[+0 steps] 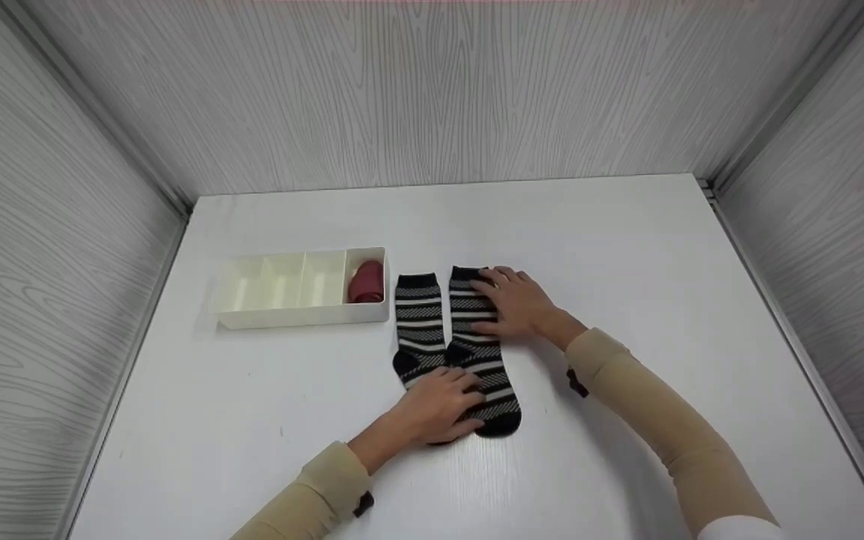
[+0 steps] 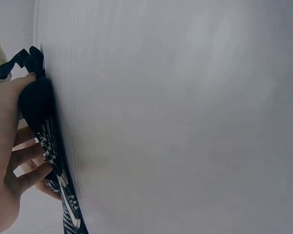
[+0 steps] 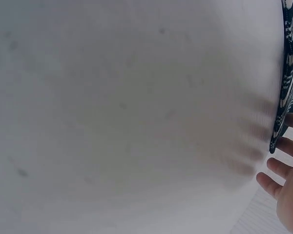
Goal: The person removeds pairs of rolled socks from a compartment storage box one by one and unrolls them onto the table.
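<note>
Two black, grey and white striped socks lie flat side by side on the table, cuffs toward the back: a left sock (image 1: 418, 319) and a right sock (image 1: 488, 367). My left hand (image 1: 432, 409) rests across their foot ends, covering much of the left sock's foot, with its fingertips on the right one. Over the right sock's cuff and leg, my right hand (image 1: 518, 304) touches the fabric with spread fingers. In the left wrist view, a dark sock toe (image 2: 36, 102) shows by the left hand (image 2: 5, 156). The right wrist view catches the right hand's fingers (image 3: 281, 168) at the sock's edge.
A white box (image 1: 301, 316) with several compartments stands left of the socks. Its rightmost compartment holds a rolled dark red cloth item (image 1: 367, 283). Pale wood-grain panels (image 1: 432, 97) enclose the white table (image 1: 252, 420) at the back and sides.
</note>
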The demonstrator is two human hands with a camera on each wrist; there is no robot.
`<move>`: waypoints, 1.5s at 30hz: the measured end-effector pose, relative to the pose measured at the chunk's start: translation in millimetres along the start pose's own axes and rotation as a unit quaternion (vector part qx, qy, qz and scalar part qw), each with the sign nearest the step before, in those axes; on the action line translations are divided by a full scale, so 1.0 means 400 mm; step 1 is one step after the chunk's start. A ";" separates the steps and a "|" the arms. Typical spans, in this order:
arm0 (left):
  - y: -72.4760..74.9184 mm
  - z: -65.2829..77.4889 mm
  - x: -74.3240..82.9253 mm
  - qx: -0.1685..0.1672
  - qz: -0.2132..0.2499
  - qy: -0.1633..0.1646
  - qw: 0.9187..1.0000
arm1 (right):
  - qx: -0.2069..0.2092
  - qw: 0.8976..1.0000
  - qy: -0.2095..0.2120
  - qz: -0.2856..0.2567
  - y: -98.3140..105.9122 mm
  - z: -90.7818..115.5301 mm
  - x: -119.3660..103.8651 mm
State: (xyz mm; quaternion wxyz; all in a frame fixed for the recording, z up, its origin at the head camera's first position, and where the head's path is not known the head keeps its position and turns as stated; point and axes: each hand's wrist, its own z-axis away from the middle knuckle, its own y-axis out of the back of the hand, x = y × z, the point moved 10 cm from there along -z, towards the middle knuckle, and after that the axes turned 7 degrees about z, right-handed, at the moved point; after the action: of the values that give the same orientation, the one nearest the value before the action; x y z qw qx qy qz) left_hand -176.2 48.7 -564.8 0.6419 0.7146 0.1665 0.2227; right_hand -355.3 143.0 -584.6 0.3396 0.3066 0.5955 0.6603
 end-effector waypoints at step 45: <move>0.235 0.276 -0.391 0.169 -0.003 0.154 0.973 | 0.062 0.997 0.044 -0.035 0.101 -0.086 -0.136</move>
State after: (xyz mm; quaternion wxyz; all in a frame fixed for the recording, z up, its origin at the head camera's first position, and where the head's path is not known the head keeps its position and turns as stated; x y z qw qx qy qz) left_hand -254.2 -137.5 -496.3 0.4788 0.7696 0.3006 0.2968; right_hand -354.8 76.4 -548.0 0.3163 0.2772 0.6598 0.6227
